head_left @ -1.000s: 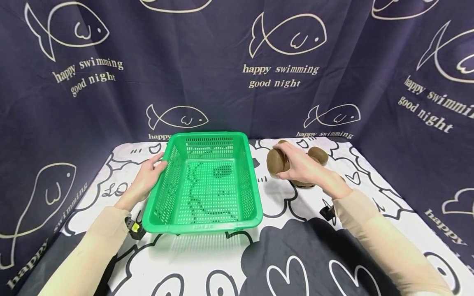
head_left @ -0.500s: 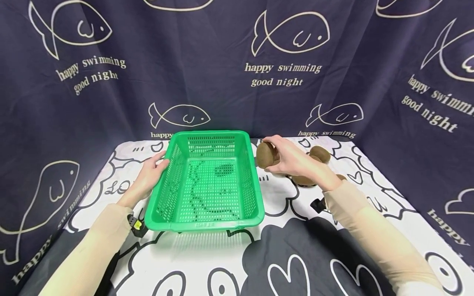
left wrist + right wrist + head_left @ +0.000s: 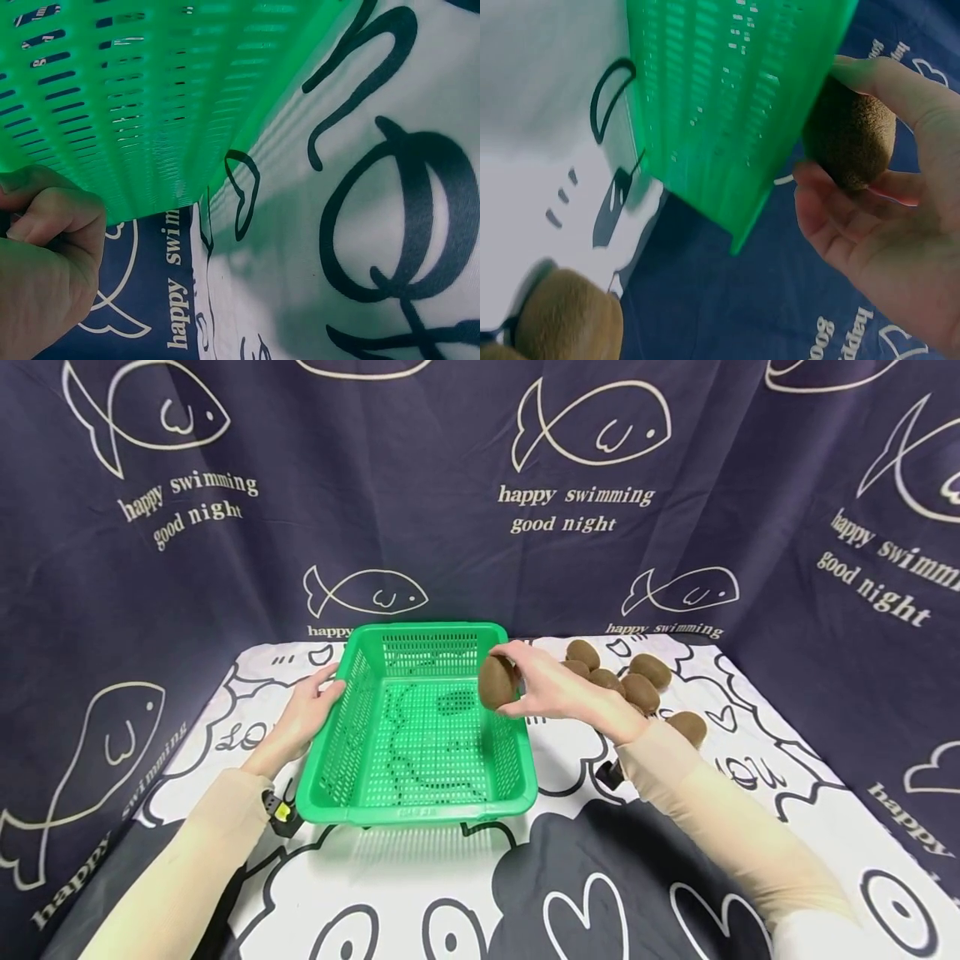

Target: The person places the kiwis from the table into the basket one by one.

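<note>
A brown kiwi (image 3: 498,682) is pinched between the thumb and fingers of my right hand (image 3: 551,685). Hand and fruit overlap the right rim of the green plastic basket (image 3: 420,815) in the head view. Seen from the right wrist, the kiwi (image 3: 853,135) is beside the basket's upper edge, partly hidden behind it. My left hand (image 3: 303,714) grips the basket's left rim, and the left wrist view has its curled fingers (image 3: 64,217) against the slotted wall. No fruit shows inside the basket.
Several more kiwis (image 3: 651,671) lie grouped on the white patterned cloth (image 3: 405,893) right of the basket, partly behind my right forearm. A dark curtain (image 3: 450,460) with fish drawings hangs behind and along both sides.
My right hand has carried the kiwi leftward from the group to the basket's right rim, uncovering more kiwis. The left hand has kept its grip on the basket.
</note>
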`<state>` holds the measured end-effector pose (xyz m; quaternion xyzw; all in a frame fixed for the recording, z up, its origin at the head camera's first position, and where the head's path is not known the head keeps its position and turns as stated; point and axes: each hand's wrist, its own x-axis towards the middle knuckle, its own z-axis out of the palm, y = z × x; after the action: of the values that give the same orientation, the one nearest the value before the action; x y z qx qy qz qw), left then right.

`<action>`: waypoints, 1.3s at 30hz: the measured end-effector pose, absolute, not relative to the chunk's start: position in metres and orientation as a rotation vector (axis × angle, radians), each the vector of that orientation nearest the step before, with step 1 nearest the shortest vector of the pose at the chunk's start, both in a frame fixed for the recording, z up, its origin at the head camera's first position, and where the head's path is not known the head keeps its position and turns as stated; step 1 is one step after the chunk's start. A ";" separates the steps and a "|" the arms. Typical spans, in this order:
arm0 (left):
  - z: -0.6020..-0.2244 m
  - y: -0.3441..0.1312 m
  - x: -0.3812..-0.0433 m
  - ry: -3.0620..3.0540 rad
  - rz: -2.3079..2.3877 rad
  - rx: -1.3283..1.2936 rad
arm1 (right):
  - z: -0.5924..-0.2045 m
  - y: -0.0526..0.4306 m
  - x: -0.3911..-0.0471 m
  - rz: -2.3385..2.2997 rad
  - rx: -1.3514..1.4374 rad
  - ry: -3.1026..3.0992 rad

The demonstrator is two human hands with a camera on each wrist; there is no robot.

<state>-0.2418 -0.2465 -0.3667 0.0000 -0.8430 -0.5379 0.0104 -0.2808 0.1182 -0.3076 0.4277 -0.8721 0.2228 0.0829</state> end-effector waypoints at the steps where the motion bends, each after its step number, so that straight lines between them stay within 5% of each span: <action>1: -0.367 -0.246 -0.242 -2.631 -1.680 -0.001 | -0.309 0.115 -0.281 0.661 1.287 -2.606; 39: -0.367 -0.247 -0.243 -2.654 -1.654 0.025 | -0.337 0.056 -0.264 -0.084 1.307 -2.894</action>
<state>-0.2433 -0.2467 -0.3668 0.0079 -0.8486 -0.5290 0.0069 -0.2637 0.0561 -0.3370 0.4115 -0.9109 -0.0264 -0.0175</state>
